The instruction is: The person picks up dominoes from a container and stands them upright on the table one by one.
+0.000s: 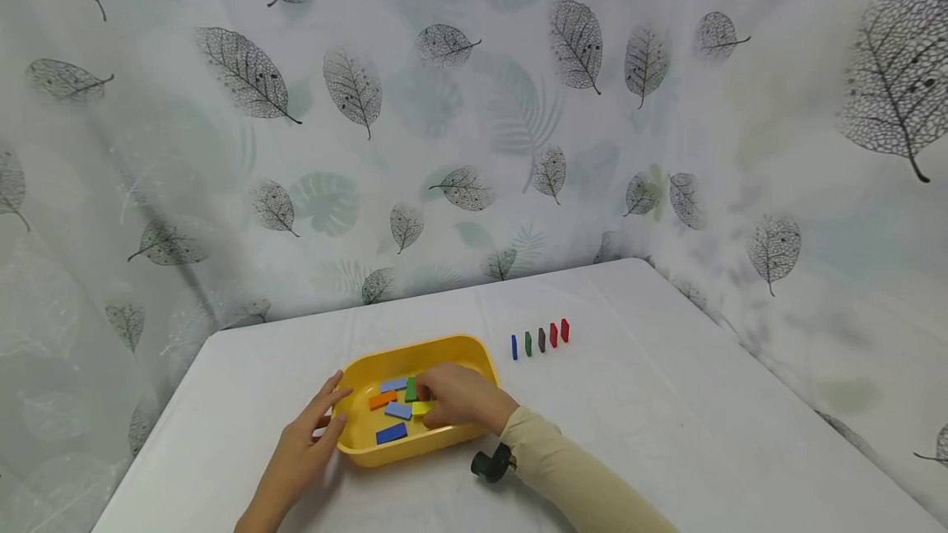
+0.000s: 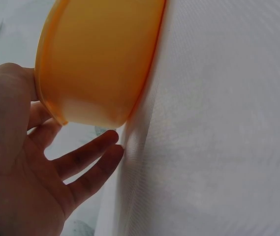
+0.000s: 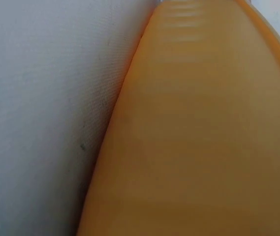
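A yellow plastic tray [image 1: 385, 461] holds several flat domino blocks, among them a dark blue one [image 1: 391, 433], an orange one [image 1: 383, 400], two light blue ones and a green one [image 1: 411, 389]. My left hand [image 1: 302, 441] is at the tray's left end, its fingers spread; in the left wrist view, the thumb and nearer fingers of the left hand [image 2: 29, 162] reach over the rim. Inside the tray, my right hand [image 1: 462, 396] has its thumb and index finger around a yellow domino [image 1: 420, 409]; the fingertips are partly hidden.
Behind the tray's right end, a row of upright dominoes stands on the white-covered table [image 1: 652, 418]: blue [image 1: 514, 347], green [image 1: 528, 344], dark [image 1: 541, 340] and two red. A leaf-patterned curtain [image 1: 444, 130] encloses the table's far side. The tray's outer wall [image 3: 189, 128] fills the right wrist view.
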`<state>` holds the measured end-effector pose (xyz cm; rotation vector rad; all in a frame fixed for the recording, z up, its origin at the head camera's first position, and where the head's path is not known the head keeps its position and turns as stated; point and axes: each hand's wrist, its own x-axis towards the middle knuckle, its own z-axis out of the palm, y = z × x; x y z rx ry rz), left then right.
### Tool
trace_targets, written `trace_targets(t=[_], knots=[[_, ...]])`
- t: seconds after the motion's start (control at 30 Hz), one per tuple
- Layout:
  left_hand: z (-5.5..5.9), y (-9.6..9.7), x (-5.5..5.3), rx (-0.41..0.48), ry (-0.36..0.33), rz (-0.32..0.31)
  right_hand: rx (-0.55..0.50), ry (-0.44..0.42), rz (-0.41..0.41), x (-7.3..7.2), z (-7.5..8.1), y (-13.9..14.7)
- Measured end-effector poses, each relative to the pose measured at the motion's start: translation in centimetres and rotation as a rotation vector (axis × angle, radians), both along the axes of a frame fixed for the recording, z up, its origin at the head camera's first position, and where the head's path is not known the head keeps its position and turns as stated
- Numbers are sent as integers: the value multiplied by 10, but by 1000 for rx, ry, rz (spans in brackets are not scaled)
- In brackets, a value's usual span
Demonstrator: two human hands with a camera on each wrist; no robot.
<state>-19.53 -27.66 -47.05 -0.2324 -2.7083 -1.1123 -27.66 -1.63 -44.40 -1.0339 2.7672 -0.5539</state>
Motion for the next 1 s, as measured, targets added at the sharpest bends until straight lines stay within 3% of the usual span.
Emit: trace_targets(t=[0.2,0.53,1.0], knots=[[0,0,0,5,-4,-3,21,28,-30,0,-1,-1],[-1,1,1,5,-6,-2,15,107,24,1,-4,3],[1,2,1,-2,8,-2,-33,107,26,4,0,1]])
